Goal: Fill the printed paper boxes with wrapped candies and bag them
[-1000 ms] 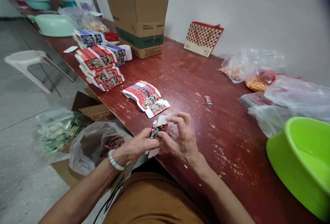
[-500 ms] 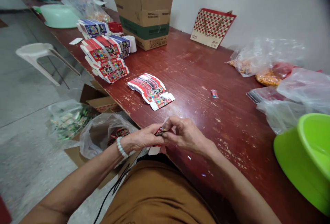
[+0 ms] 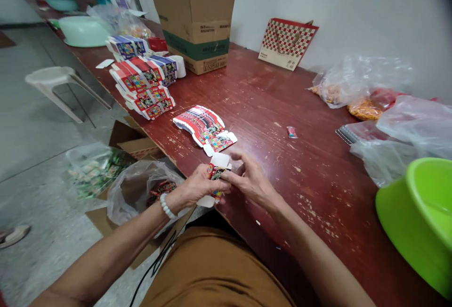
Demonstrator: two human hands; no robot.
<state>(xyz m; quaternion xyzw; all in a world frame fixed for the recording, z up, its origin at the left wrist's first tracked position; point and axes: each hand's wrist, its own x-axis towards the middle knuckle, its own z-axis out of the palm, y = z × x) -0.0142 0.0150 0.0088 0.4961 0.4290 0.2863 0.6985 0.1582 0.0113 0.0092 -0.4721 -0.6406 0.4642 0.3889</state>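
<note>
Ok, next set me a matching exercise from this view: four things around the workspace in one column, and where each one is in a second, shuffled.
Things:
1. Small printed carton
2. Checked paper gift bag
3. Lime-green plastic basin
4. White plastic stool

Places:
A. On the floor, left of the table
B. Standing by the wall
C. Between the left hand and right hand
D. At the right end of the table, near the person

Pairs: 1-C, 2-B, 3-D, 4-A.
</note>
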